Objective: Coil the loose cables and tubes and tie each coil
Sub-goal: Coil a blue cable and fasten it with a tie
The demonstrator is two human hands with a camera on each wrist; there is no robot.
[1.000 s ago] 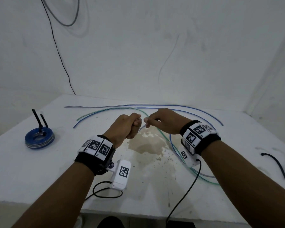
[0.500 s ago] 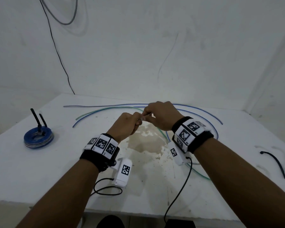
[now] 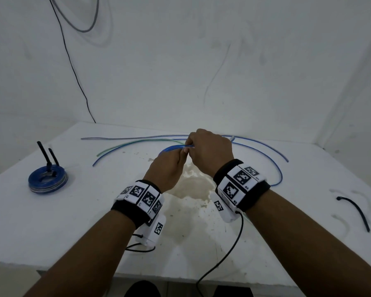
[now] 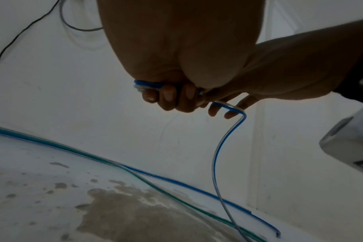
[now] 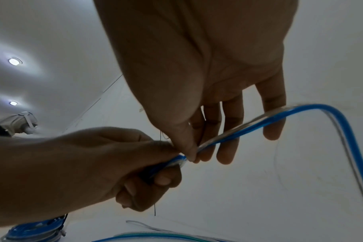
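Observation:
Over the middle of the white table (image 3: pixel 201 254) both hands meet on a blue and clear tube (image 3: pixel 174 148). My left hand (image 3: pixel 169 168) grips a small coil of it in a fist (image 4: pixel 172 96). Touching it, my right hand (image 3: pixel 208 148) pinches the same tube (image 5: pixel 228 135) between thumb and forefinger, the other fingers straighter. From there the tube (image 4: pixel 218 155) drops in a bend to the table. A green tube (image 3: pixel 126 145) and another blue tube (image 3: pixel 266 146) lie loose behind the hands.
A finished blue coil (image 3: pixel 48 182) with upright black ties (image 3: pixel 44 154) sits at the left. A loose black tie (image 3: pixel 356 212) lies at the right beside pale ties. A brown stain (image 3: pixel 191 189) marks the table centre. Black cables hang on the wall (image 3: pixel 73 67).
Both hands have moved away from me and to the right, staying together. A blue loop now shows at the left fist as the tube gathers there.

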